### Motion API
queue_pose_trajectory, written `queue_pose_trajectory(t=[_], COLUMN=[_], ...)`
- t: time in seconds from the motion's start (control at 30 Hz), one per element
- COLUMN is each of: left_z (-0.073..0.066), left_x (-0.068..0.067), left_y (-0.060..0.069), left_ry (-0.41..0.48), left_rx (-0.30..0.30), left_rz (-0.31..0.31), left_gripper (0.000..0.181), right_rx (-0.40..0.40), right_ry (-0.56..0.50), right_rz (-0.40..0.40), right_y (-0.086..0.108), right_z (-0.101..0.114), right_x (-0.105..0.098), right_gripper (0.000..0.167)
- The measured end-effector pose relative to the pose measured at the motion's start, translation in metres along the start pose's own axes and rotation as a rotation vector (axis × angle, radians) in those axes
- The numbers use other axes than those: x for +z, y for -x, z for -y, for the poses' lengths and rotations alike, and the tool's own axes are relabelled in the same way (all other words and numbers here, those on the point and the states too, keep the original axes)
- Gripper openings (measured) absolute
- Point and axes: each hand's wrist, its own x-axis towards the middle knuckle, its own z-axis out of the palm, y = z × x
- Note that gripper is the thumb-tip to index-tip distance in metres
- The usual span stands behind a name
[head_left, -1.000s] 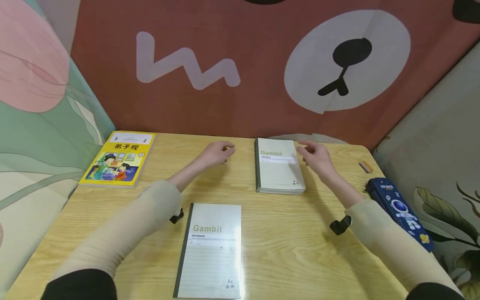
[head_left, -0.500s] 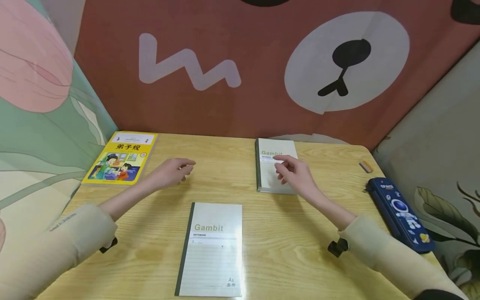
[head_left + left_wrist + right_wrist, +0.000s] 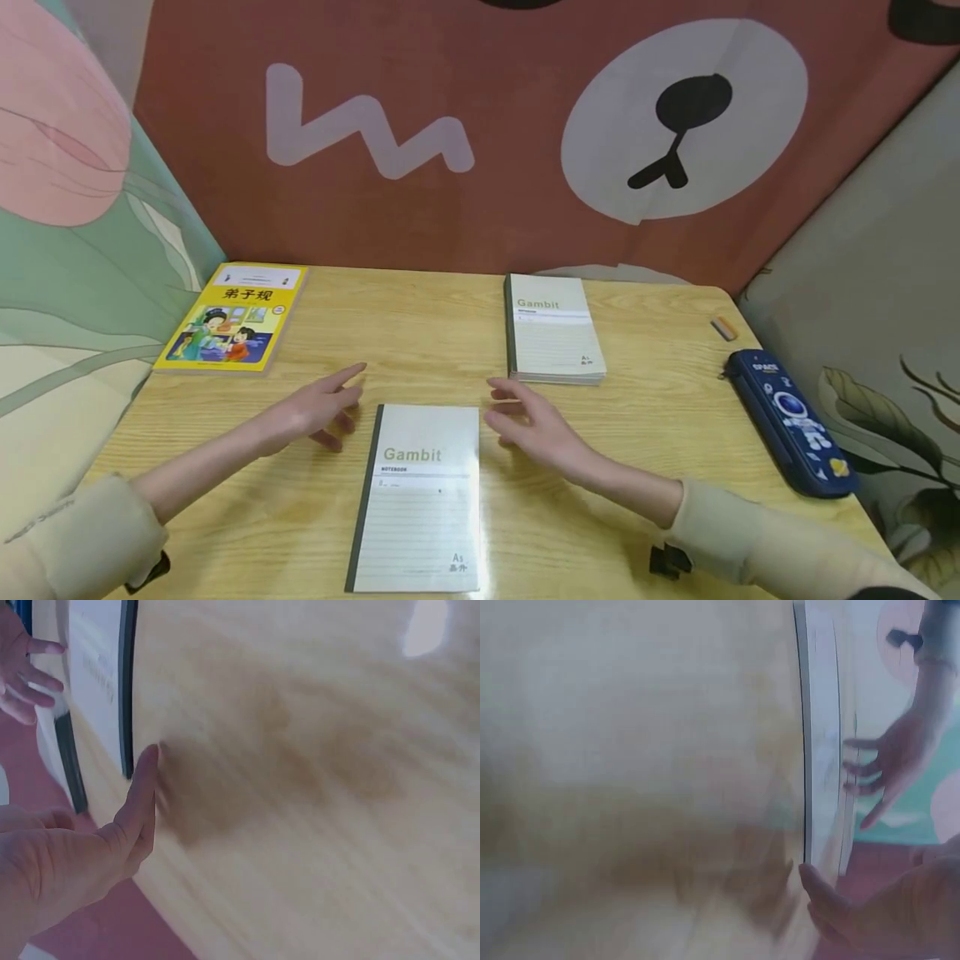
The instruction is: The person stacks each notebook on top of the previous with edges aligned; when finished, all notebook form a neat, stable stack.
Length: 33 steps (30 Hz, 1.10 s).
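A white Gambit notebook [image 3: 420, 508] with a dark spine lies flat near the front of the table. To its left is my left hand [image 3: 318, 410], fingers spread and holding nothing, its fingertips apart from the spine in the head view. My right hand [image 3: 543, 429] hovers by the notebook's upper right corner, fingers loosely bent with nothing in them. In the left wrist view the left hand [image 3: 82, 862] points along the notebook's spine [image 3: 128, 690]. The right wrist view has the right hand [image 3: 885, 907] near the notebook's edge [image 3: 807, 750].
A stack of Gambit notebooks [image 3: 555, 329] sits at the back of the wooden table [image 3: 405, 317]. A yellow picture-covered book [image 3: 232, 321] lies at the back left. On the right are a blue astronaut pencil case [image 3: 791, 425] and a small striped block [image 3: 724, 328].
Both hands have come back toward the front. My right hand has left the stack and moved left and nearer; my left hand has moved left and nearer. The notebooks lie where they were.
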Motion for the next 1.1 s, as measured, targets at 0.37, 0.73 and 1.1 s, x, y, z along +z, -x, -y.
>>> queue_pose_trajectory(t=[0.37, 0.73, 1.1], left_z=[0.0, -0.006, -0.002], left_x=[0.026, 0.045, 0.044], left_y=[0.011, 0.015, 0.008], left_ry=[0.055, 0.12, 0.113], left_rx=[-0.047, -0.088, -0.095], left_rz=[-0.091, -0.1, -0.09], left_gripper=[0.063, 0.068, 0.055], right_rx=[0.133, 0.202, 0.263], right_ry=[-0.235, -0.341, -0.384], right_rz=[0.032, 0.005, -0.006], right_y=[0.027, 0.032, 0.021], right_z=[0.017, 0.025, 0.02], right_x=[0.032, 0.044, 0.044], right_gripper=[0.087, 0.085, 0.064])
